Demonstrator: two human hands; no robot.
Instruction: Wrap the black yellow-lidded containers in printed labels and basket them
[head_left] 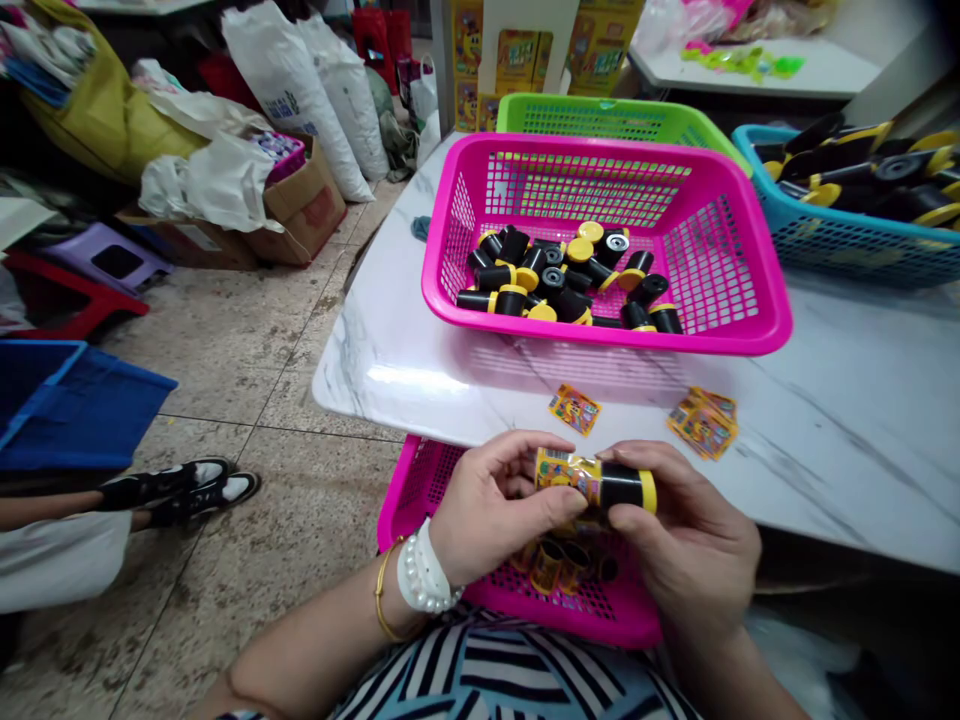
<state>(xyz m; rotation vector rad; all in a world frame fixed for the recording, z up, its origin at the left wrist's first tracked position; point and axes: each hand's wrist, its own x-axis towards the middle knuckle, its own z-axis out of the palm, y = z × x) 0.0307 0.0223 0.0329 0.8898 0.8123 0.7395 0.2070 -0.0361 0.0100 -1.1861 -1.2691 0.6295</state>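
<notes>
Between my two hands lies a small black canister (pixel 621 485) with a yellow cap, turned sideways. A printed yellow-orange label sleeve (pixel 555 470) surrounds its left part. My left hand (pixel 480 515) pinches the sleeve between thumb and fingers. My right hand (pixel 694 535) is closed on the capped end, thumb below and fingers above. Beneath my hands, in a lower pink basket (pixel 592 610), are several canisters in printed sleeves (pixel 547 567), partly hidden. Flat printed labels (pixel 576 409) lie on the table just beyond my hands, with another small pile (pixel 703 422) to the right.
A large pink basket (pixel 600 340) of black canisters with yellow caps stands on the marble-patterned table (pixel 847 420). Behind it are a green basket (pixel 517 115) and a filled blue basket (pixel 862 245). A blue crate (pixel 82 410) and a person's shoes (pixel 202 490) are at left.
</notes>
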